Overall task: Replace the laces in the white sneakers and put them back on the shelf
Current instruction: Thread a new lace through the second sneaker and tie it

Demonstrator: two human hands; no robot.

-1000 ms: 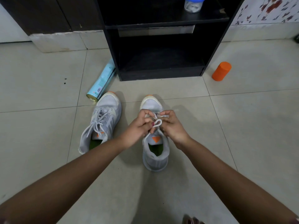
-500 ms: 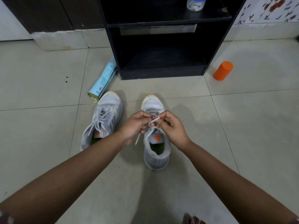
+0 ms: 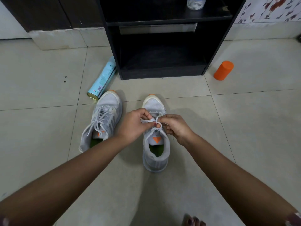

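Head view: my left hand (image 3: 132, 123) and right hand (image 3: 176, 128) both pinch the white lace (image 3: 147, 121), a small loop between my fingertips, over the right sneaker (image 3: 155, 160). It stands on the tiled floor (image 3: 244, 128) before the black shelf (image 3: 162, 74), with the left sneaker (image 3: 105, 111) beside it.

The shelf unit (image 3: 162, 73) looks like matt black wood laminate. In front of it, your left sneaker (image 3: 104, 115) and right sneaker (image 3: 155, 154) have soft, matt mesh cloth uppers and smooth rubbery toe caps. The lace (image 3: 158, 126) is matt woven cloth. The floor tiles (image 3: 244, 128) are smooth with a dull sheen. Left of the shelf unit, the spray can (image 3: 104, 79) is glossy printed metal. To the right, the orange cylinder (image 3: 223, 70) looks like matt plastic.
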